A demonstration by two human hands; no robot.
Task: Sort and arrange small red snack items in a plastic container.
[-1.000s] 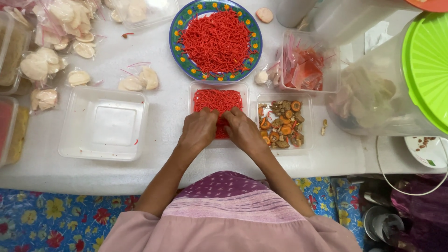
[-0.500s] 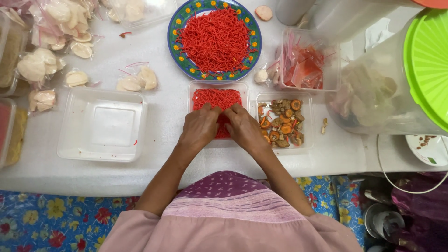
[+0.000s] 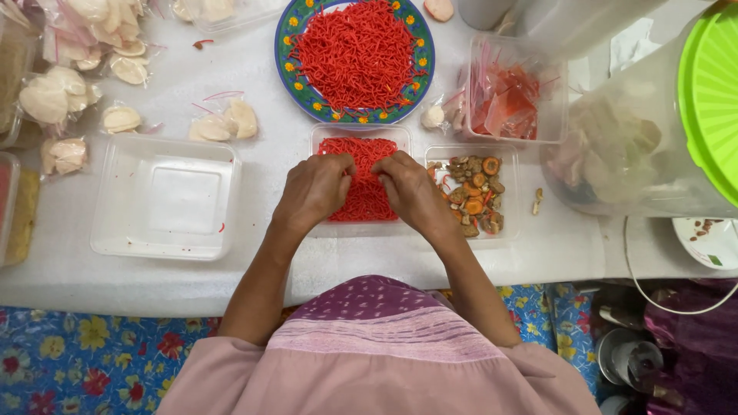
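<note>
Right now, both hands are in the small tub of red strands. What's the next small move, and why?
Probably level the red strands toward the tub's near edge: the left hand and right hand rest on them, and the tub looks about full.

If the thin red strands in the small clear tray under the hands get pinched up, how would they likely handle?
The thin red strands look short, dry and loosely piled, so they are probably light and would spill from a pinch. They seem brittle and may snap under pressure. Both the left hand and right hand rest in the small clear plastic tray, which looks flimsy and likely slides if pushed.
</note>
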